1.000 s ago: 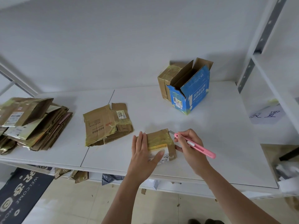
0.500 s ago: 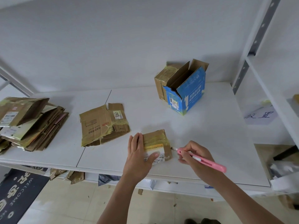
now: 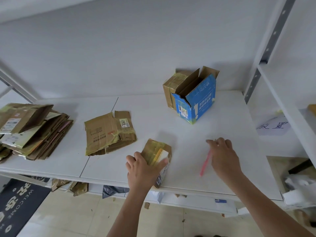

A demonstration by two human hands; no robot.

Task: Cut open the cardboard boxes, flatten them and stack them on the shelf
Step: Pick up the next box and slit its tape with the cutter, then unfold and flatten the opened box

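The left hand (image 3: pixel 144 170) grips a small taped cardboard box (image 3: pixel 158 153) at the front edge of the white shelf (image 3: pixel 171 120), fingers curled round it. The right hand (image 3: pixel 222 154) seemingly pinches a pink utility knife (image 3: pixel 206 162), just beside the box; motion blur obscures the grip.

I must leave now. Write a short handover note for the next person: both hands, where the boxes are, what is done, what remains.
Left hand grips the small taped box at the shelf's front edge.
Right hand is beside the pink cutter; whether it holds it is unclear.
Done: a big flattened stack at far left, a smaller flattened pile beside it.
Left: flatten the small box, then the blue box and the brown box behind it.
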